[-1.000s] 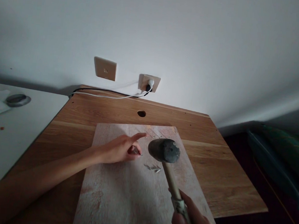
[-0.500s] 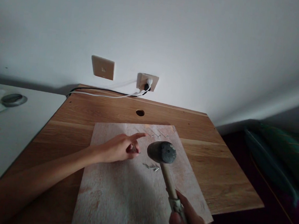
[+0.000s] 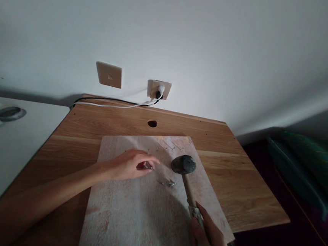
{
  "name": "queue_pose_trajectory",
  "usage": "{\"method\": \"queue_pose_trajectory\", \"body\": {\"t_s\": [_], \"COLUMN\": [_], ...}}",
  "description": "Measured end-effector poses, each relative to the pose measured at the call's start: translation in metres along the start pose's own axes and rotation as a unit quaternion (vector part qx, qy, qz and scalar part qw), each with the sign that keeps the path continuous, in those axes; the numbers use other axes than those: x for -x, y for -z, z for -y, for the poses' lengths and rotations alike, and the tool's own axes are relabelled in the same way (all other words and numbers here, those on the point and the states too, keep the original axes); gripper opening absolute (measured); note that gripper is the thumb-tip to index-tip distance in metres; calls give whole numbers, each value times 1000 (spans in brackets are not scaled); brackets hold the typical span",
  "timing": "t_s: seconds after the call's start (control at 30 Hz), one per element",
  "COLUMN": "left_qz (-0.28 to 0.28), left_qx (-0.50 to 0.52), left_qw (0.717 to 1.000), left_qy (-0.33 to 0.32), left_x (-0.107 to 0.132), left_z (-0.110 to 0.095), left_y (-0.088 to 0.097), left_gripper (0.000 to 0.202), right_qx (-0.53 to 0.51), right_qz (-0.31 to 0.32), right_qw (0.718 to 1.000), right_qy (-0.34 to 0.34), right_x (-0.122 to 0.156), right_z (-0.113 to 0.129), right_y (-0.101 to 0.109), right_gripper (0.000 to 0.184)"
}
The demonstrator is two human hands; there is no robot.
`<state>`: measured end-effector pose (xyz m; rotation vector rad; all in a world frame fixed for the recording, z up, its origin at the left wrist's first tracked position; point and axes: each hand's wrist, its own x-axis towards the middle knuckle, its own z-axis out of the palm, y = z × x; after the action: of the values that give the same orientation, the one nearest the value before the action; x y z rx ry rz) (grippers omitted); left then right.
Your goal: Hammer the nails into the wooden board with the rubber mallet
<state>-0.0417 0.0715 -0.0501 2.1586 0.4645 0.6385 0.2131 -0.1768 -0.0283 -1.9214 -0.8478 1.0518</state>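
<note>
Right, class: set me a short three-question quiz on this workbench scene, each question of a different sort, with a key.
1. True or false: the right hand grips the wooden handle of the dark round-headed mallet.
2. Multiple choice: the small loose metal nails lie on
A. the white side table
B. the pale whitewashed wooden board
C. the bare oak desk
3. Fill in: the left hand pinches a small ____ between its fingertips.

Key: 1 true; 2 B; 3 nail.
</note>
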Motion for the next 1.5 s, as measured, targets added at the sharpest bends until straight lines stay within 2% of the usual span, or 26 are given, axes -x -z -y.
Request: {"method": "queue_pose_trajectory", "body": {"t_s": [0.13, 0.3, 0.4, 0.5, 0.7, 0.83, 1.0, 1.23, 1.5], "left_qz": [-14, -89, -94, -102, -175, -165, -125, -143, -123], "left_qx": [9, 64, 77, 46, -31, -57, -109, -138, -161], "left_qw": [1000, 994, 992, 994, 984, 984, 986, 980, 979], "left_qy": [-19, 30, 31, 20, 29, 46, 13, -8, -12], "left_x": [-1, -6, -8, -9, -14, -22, -31, -28, -26], "left_z": [-1, -11, -13, -9, 2, 6, 12, 18, 16], "left_y": [1, 1, 2, 8, 29, 30, 22, 19, 20], "left_gripper": [15, 15, 15, 13, 7, 6, 15, 12, 12], "right_qx": [-36, -38, -36, -36, -44, -38, -10, -1, 4], "right_qz": [-55, -46, -37, -43, -32, -38, -55, -24, 38], "right_qw": [996, 998, 997, 996, 996, 997, 998, 999, 997], "right_qy": [-53, -34, -57, -70, -74, -61, -21, -40, -62], "right_x": [1, 3, 0, -4, -4, 0, 1, 1, -3], "right_z": [4, 2, 0, 0, 0, -4, -8, -9, -4], "right_y": [-12, -14, -11, -8, -11, -14, -13, -12, -8], "right_gripper": [91, 89, 88, 84, 84, 85, 83, 90, 95]}}
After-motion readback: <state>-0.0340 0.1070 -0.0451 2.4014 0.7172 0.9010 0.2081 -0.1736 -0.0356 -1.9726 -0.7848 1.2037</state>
